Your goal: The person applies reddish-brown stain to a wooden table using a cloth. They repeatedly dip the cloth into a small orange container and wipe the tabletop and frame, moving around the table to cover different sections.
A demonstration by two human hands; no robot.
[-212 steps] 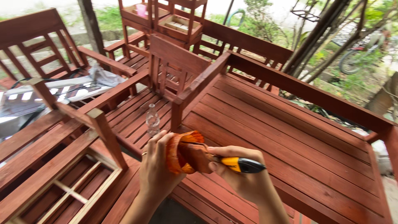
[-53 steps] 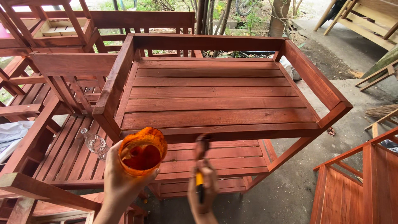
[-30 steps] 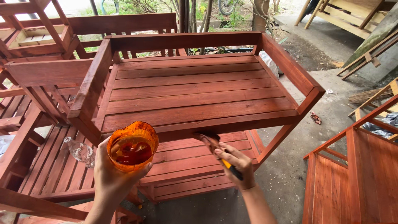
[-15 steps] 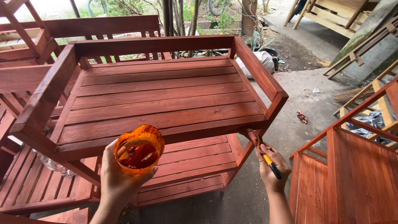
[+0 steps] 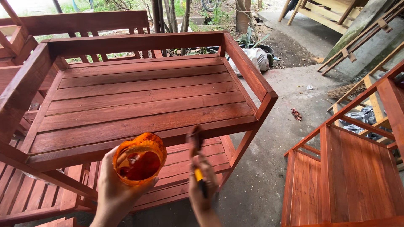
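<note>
My left hand (image 5: pixel 111 187) grips a small orange plastic cup (image 5: pixel 139 158) holding dark red stain, held low in front of me. In my right hand (image 5: pixel 200 187) is a paintbrush (image 5: pixel 195 145) with a yellow and black handle, its stained bristles pointing up at the front edge of a red-brown slatted wooden shelf unit (image 5: pixel 139 98). The brush tip sits just below the upper shelf's front rail. A lower shelf (image 5: pixel 198 157) shows behind both hands.
More red-stained wooden furniture stands at the left (image 5: pixel 25 193) and at the right (image 5: pixel 353 176). Bare concrete floor (image 5: pixel 269 168) lies between the units. Unpainted wooden frames (image 5: pixel 336 12) and a white sack (image 5: pixel 254 59) sit at the back.
My right hand has swung the brush from the shelf's right front corner leftwards to the middle of the front rail. The cup has stayed in my left hand.
</note>
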